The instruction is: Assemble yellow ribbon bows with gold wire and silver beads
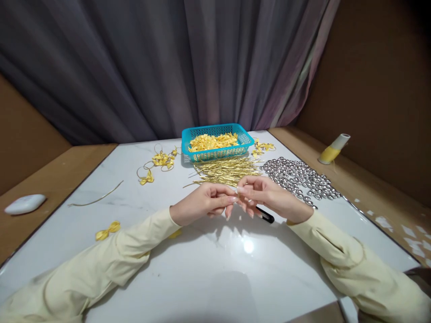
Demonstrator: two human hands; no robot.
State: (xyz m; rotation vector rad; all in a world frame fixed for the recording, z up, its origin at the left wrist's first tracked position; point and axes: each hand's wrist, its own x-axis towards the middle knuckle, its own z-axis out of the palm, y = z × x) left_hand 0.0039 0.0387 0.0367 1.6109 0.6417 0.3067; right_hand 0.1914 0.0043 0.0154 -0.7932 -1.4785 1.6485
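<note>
My left hand [207, 200] and my right hand [266, 195] meet above the middle of the white table, fingertips nearly touching. Both pinch at something tiny and pale between thumb and forefinger, too small to make out. From beneath my right hand sticks out a black handle with a slot [266, 215]; whether the hand holds it or it lies on the table I cannot tell. Just beyond my fingers lies a pile of gold wire ties [225, 170]. Many shiny silver rings [303, 177] spread out past my right hand. A yellow ribbon bow [107, 230] rests near my left forearm.
A blue basket [218, 155] of yellow bows stands at the back. Wire loops with yellow bows [163, 159] lie left of it, more bows [262, 146] to its right. A single gold wire [97, 197], a white rounded object [25, 204] and a yellow thread spool [333, 150] sit farther out.
</note>
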